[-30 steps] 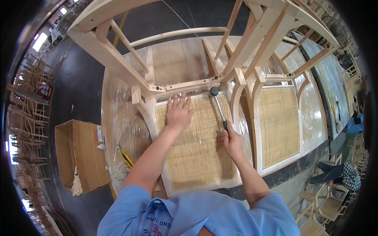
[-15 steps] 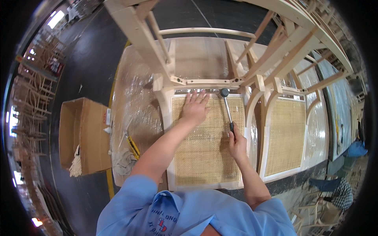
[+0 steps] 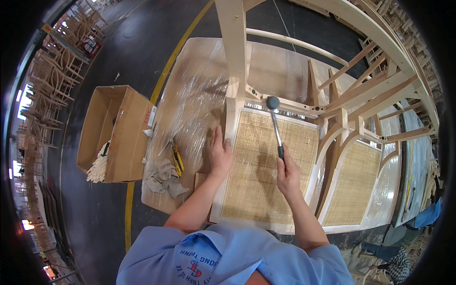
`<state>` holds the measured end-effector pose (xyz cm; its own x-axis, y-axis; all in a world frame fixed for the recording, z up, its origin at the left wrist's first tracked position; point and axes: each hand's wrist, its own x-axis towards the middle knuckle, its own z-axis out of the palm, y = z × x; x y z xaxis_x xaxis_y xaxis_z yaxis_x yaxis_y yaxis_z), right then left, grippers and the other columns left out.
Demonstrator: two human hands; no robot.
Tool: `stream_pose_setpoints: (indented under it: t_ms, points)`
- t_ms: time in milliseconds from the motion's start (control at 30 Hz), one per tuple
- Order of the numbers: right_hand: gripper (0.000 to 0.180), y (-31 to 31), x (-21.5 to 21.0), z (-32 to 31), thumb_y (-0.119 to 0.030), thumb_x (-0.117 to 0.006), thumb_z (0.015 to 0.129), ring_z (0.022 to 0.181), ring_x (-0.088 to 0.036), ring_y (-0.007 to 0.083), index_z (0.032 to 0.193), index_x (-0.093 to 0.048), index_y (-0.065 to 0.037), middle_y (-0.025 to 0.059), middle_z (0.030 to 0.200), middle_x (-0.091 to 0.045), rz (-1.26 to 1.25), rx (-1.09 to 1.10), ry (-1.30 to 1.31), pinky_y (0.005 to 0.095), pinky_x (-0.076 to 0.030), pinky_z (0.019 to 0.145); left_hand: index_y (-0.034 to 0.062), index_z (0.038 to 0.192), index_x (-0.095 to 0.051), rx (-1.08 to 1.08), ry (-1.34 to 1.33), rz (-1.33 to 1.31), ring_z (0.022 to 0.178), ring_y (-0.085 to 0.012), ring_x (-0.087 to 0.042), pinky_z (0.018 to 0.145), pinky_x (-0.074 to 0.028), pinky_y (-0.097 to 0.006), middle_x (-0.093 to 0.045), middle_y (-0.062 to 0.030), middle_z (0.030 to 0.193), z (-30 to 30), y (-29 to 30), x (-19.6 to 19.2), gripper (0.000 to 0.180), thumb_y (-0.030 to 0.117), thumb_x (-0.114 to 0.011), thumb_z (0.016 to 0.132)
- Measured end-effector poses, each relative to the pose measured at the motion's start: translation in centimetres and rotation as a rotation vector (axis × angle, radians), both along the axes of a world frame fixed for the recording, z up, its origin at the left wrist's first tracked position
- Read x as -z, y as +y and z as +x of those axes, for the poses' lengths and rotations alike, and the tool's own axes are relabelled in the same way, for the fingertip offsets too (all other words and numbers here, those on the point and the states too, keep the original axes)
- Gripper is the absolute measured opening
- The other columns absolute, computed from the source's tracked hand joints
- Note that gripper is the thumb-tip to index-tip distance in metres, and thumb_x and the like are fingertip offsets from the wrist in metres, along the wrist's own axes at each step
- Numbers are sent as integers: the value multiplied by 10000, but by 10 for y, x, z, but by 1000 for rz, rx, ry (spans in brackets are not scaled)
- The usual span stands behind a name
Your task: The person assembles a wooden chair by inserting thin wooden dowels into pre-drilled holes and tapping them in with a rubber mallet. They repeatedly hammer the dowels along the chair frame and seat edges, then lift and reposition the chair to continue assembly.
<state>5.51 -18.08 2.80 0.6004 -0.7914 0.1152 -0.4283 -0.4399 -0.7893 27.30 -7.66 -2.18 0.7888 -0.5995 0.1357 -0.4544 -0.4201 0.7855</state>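
A wooden chair frame (image 3: 232,102) lies with its woven cane panel (image 3: 266,171) facing up on a plastic-wrapped table. My right hand (image 3: 289,175) grips the black handle of a mallet (image 3: 277,126) with a dark round head. That head is over the wooden rail at the panel's far edge; I cannot tell whether it touches. My left hand (image 3: 220,154) rests with fingers extended at the frame's left side rail, holding nothing. A second chair frame with a cane panel (image 3: 352,185) lies to the right.
On the wrapped tabletop (image 3: 190,71) at left lie a yellow utility knife (image 3: 177,159) and a grey rag (image 3: 164,178). A cardboard box (image 3: 126,137) with pale gloves (image 3: 99,166) stands beyond. Chair legs rise at the far side. Another person (image 3: 396,266) is at lower right.
My left hand has moved off the cane panel to the frame's left side. The mallet head has shifted left along the far rail. The whole view has turned.
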Motion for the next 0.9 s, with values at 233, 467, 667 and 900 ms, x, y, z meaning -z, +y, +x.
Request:
stream_pose_setpoints:
  t_ms: [233,467,667,900]
  points:
    - [467,-2,17,37,-94,-614,1002,648,-683,276,1459,-542,-30,200,852,-687,-26,-99,105,388,-532,609,84,1557,-414,13,383,147,1346,-373,-549,1103,-435,-406,-564,-223,1460,9,6,17,553,285,-519,1053]
    - [473,-5,23,36,-127,-628,991,713,-685,377,1450,-540,-51,211,847,-684,12,-86,48,475,-537,637,42,1562,-406,95,472,-126,1386,-267,-522,1136,-397,-331,-519,-166,1539,14,5,43,514,137,-509,1067]
    - [474,7,16,-38,-131,-591,1026,720,-693,375,1480,-502,-31,229,821,-675,24,327,-47,434,-537,659,42,1560,-412,65,560,-63,1372,-246,-523,1129,-398,-325,-525,-155,1531,13,14,51,514,141,-510,1065]
    - [468,-18,26,-87,-134,-541,1051,819,-721,329,1505,-478,-36,258,958,-698,-109,552,15,380,-542,742,42,1559,-420,71,590,-29,1356,-222,-525,1122,-400,-318,-533,-144,1522,13,14,50,514,147,-512,1064]
